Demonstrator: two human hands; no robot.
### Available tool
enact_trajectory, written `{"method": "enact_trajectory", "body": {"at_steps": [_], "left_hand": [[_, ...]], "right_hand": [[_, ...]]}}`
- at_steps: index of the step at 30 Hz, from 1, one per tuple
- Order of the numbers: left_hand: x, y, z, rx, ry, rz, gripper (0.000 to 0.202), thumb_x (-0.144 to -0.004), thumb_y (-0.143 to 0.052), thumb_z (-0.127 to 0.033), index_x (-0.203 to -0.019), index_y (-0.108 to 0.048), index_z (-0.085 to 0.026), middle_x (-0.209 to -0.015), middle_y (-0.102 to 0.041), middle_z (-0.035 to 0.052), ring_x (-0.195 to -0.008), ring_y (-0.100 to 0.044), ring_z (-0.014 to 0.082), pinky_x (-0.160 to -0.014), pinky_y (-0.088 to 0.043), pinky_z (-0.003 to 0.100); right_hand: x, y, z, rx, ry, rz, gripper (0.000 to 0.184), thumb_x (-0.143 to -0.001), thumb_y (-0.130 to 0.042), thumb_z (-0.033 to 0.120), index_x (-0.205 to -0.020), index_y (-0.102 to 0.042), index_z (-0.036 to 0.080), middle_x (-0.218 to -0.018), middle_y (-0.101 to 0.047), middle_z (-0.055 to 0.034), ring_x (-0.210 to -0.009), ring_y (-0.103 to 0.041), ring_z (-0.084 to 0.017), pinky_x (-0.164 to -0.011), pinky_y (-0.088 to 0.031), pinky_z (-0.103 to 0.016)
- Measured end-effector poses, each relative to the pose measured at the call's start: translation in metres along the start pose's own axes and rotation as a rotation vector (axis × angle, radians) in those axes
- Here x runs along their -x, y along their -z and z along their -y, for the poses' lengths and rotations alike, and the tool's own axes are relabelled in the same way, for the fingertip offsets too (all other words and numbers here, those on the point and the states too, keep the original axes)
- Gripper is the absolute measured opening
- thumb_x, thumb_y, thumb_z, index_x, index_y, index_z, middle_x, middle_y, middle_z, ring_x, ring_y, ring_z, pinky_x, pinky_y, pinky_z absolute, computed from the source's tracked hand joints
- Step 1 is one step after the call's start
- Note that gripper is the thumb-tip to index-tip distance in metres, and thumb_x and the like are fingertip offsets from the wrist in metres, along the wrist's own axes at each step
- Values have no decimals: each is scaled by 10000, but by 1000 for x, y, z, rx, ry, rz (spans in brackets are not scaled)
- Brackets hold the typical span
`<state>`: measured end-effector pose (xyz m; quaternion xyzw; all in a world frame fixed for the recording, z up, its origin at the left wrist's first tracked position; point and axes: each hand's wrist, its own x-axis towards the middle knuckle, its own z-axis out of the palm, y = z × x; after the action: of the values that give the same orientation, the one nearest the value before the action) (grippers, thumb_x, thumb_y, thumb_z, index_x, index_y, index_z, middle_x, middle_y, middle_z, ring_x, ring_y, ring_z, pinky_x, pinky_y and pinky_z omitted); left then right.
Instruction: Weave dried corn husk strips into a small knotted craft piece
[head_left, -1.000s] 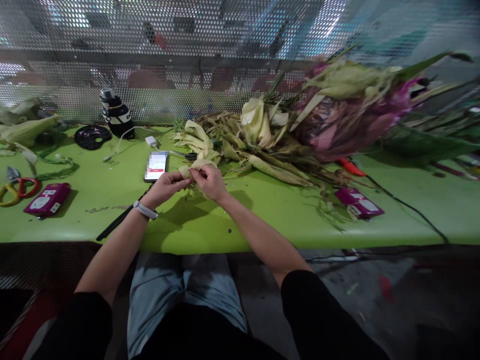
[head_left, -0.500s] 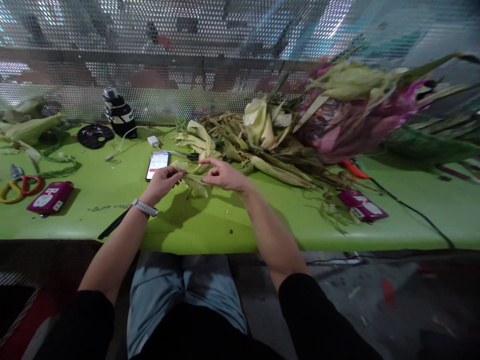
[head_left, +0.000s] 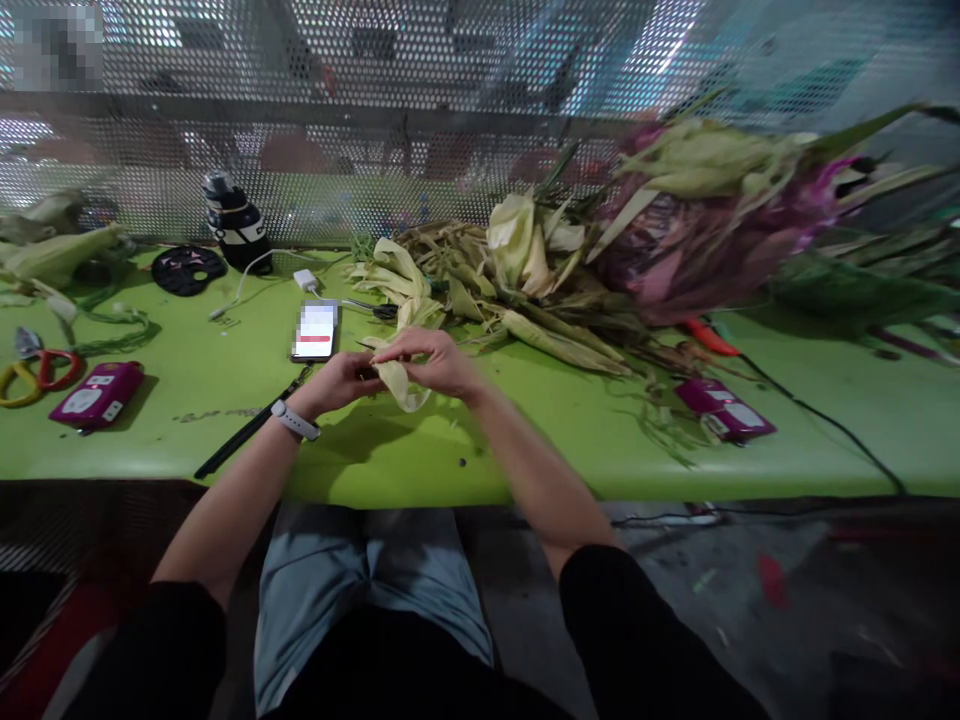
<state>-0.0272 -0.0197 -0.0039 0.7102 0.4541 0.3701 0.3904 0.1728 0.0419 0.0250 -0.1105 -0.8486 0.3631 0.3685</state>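
Between my hands, above the green table, is a pale corn husk (head_left: 403,388), bent over into a loop. My left hand (head_left: 343,382), with a pale band on its wrist, pinches the husk from the left. From the right, my right hand (head_left: 431,362) closes its fingers on the same piece, thumb and forefinger near the left hand's fingertips. The fingers hide part of the husk. Just behind my hands lie more pale husks (head_left: 405,270) at the edge of a large heap of dried husks (head_left: 469,290).
A phone (head_left: 315,330) lies behind my left hand, with a black strap (head_left: 251,428) below it. Scissors (head_left: 45,370) and a purple box (head_left: 99,396) are at left, another purple box (head_left: 724,410) at right. A dark bottle (head_left: 236,225) stands near the mesh panel (head_left: 450,150).
My hands have come together, the right one moving left and slightly down. The husk, earlier spread flat between them, is now folded over into a loop.
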Motion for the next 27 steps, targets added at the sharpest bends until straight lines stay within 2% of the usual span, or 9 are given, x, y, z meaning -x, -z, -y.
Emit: {"method": "enact_trajectory", "body": {"at_steps": [3, 6, 10, 13, 16, 18, 22, 27], "left_hand": [[1, -3, 0, -60, -28, 35, 215, -745, -736, -335, -840, -700, -145, -758, -684, 40, -649, -572, 131, -634, -460, 265], [3, -6, -4, -104, -34, 61, 192, -766, -710, -332, -816, -704, -146, -729, -675, 31, -627, -559, 126, -631, -458, 266], [3, -6, -9, -150, -33, 111, 170, -786, -679, -316, -782, -696, -147, -665, -637, 12, -594, -534, 111, -604, -436, 247], [2, -4, -11, -136, -25, 56, 159, -796, -663, -306, -777, -669, -148, -668, -628, 15, -603, -547, 115, -600, -438, 247], [3, -3, -13, -91, -12, 2, 167, -794, -671, -318, -809, -660, -153, -752, -656, 38, -688, -593, 134, -655, -470, 262], [4, -1, -16, -32, 18, 6, 187, -780, -685, -319, -859, -667, -151, -808, -668, 45, -728, -605, 139, -685, -483, 268], [5, 0, -23, 132, 119, 36, 208, -783, -679, -334, -869, -673, -145, -760, -659, 25, -666, -589, 119, -643, -470, 250], [4, -3, -27, 190, 155, 1, 297, -777, -737, -408, -695, -652, -136, -606, -573, -10, -551, -494, 72, -536, -380, 211]], "right_hand": [[-2, -7, -8, 137, 99, -121, 184, -874, -663, 394, -894, -769, 245, -881, -677, -50, -882, -594, -187, -822, -490, -363], [-4, -14, -17, 183, 127, -103, 290, -925, -582, 451, -913, -756, 219, -950, -690, -73, -915, -600, -190, -854, -482, -357], [-5, -20, -23, 337, 59, -103, 354, -948, -532, 464, -823, -721, 191, -758, -647, -54, -753, -554, -168, -752, -456, -315], [-4, -19, -21, 411, -44, -177, 359, -949, -521, 455, -775, -671, 179, -705, -605, -33, -668, -508, -145, -674, -411, -281], [-3, -15, -17, 428, -183, -193, 408, -944, -506, 480, -692, -588, 171, -603, -524, -4, -565, -419, -117, -585, -338, -260], [-3, -14, -16, 418, -227, -193, 429, -936, -506, 499, -662, -549, 172, -572, -480, 10, -546, -385, -107, -565, -308, -254], [-4, -17, -19, 394, -233, -219, 423, -932, -514, 494, -663, -548, 168, -566, -464, 22, -544, -374, -100, -569, -302, -251], [-8, -23, -25, 381, -186, -286, 361, -930, -529, 481, -780, -626, 168, -622, -550, 6, -561, -439, -112, -605, -359, -261]]}}
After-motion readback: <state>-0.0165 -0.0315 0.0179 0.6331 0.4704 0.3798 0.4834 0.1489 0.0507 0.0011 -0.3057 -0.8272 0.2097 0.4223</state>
